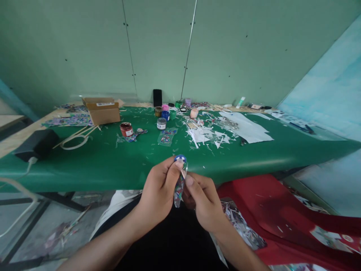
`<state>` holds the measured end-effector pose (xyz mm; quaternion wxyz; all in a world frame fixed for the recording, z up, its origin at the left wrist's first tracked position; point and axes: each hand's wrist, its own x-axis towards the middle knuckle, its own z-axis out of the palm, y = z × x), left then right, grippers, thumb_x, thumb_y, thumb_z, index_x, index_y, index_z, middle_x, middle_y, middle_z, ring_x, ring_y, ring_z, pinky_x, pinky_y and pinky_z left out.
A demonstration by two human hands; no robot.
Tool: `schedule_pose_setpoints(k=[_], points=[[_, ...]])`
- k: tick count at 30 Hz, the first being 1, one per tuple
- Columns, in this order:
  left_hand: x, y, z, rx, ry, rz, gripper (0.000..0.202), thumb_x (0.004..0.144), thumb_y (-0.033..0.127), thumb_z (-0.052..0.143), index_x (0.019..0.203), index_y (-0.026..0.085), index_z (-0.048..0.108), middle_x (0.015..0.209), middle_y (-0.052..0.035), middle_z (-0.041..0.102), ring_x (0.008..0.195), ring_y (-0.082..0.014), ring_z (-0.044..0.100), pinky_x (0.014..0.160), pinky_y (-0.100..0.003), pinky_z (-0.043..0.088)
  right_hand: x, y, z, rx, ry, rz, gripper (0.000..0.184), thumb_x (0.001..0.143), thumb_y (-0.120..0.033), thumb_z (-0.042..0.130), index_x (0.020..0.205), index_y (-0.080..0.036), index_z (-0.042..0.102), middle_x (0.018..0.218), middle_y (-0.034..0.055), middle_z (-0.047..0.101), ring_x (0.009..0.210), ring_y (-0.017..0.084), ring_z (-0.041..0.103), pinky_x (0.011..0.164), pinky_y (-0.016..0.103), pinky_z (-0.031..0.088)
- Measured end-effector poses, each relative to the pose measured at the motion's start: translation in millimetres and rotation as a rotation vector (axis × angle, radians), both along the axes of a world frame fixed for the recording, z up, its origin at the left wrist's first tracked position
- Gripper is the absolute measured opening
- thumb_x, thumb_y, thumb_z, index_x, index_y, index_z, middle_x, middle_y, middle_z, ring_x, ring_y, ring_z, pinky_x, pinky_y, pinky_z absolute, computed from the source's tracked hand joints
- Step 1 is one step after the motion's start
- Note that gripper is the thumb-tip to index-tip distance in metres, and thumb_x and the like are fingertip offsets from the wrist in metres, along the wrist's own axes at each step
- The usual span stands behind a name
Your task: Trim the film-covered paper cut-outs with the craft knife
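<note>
My left hand (159, 188) is closed, thumb and fingers pinching a small flat multicoloured piece (179, 188) with a blue and white rounded top. Clear plastic film shows along the piece's right edge. My right hand (204, 201) is closed too, its thumb and forefinger pressed at that edge; whether it grips the film or the piece itself, I cannot tell. Both hands are in front of the table's near edge, above my lap. On the green table cover (135, 162) beyond them lies a similar patterned piece on clear film (167, 137).
Several paint jars, among them a red one (126, 130) and a grey one (161, 123), stand mid-table. White paper scraps (208, 135) and a sheet (248, 128) lie to the right. A cardboard box (103, 113) and black adapter (36, 145) are left. A red chair (254, 203) stands at right.
</note>
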<state>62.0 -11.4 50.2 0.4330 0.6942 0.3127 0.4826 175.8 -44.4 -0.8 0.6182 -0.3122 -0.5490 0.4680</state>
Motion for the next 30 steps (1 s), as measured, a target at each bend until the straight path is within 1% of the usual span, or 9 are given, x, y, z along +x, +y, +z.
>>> schedule_pose_setpoints(k=[9,14,19,23,30], points=[[-3,2,-5.2,-0.005,0.018,0.067,0.032,0.094,0.029,0.041,0.063,0.022,0.038,0.056,0.0067,0.033,0.05,-0.0093,0.028,0.044,-0.022,0.028,-3,-4,3.0,-0.038,-0.02,0.034,0.046,0.098,-0.047,0.045,0.061,-0.02,0.042,0.053,-0.0075,0.033,0.043,0.006,0.022,0.04,0.023,0.018],[-3,4,-5.9,-0.012,0.027,0.093,0.033,0.094,0.03,0.04,0.062,0.022,0.039,0.055,0.0065,0.035,0.049,-0.0095,0.029,0.044,-0.024,0.028,-7,-3,4.0,-0.038,-0.015,0.055,0.047,0.097,-0.05,0.045,0.061,-0.021,0.04,0.052,-0.0074,0.032,0.044,0.007,0.025,0.041,0.023,0.019],[-2,5,-6.8,-0.026,0.023,0.117,0.034,0.094,0.031,0.04,0.062,0.022,0.039,0.055,0.0061,0.036,0.05,-0.0099,0.03,0.046,-0.025,0.028,-9,-2,3.2,-0.056,-0.041,0.043,0.048,0.097,-0.052,0.044,0.06,-0.022,0.039,0.052,-0.0063,0.033,0.044,0.008,0.026,0.041,0.023,0.019],[-2,6,-6.6,-0.045,0.029,0.136,0.034,0.095,0.033,0.04,0.063,0.022,0.041,0.057,0.0054,0.038,0.051,-0.0101,0.032,0.047,-0.025,0.028,-10,-3,1.9,-0.065,-0.038,0.051,0.048,0.097,-0.053,0.044,0.06,-0.022,0.039,0.052,-0.006,0.033,0.044,0.008,0.026,0.041,0.024,0.019],[-2,7,-5.9,-0.058,0.03,0.154,0.036,0.095,0.033,0.04,0.061,0.022,0.039,0.055,0.0055,0.036,0.049,-0.0099,0.031,0.046,-0.026,0.026,-11,-2,-1.8,-0.035,-0.01,0.084,0.048,0.098,-0.049,0.043,0.059,-0.021,0.04,0.052,-0.0062,0.033,0.044,0.008,0.027,0.042,0.024,0.02]])
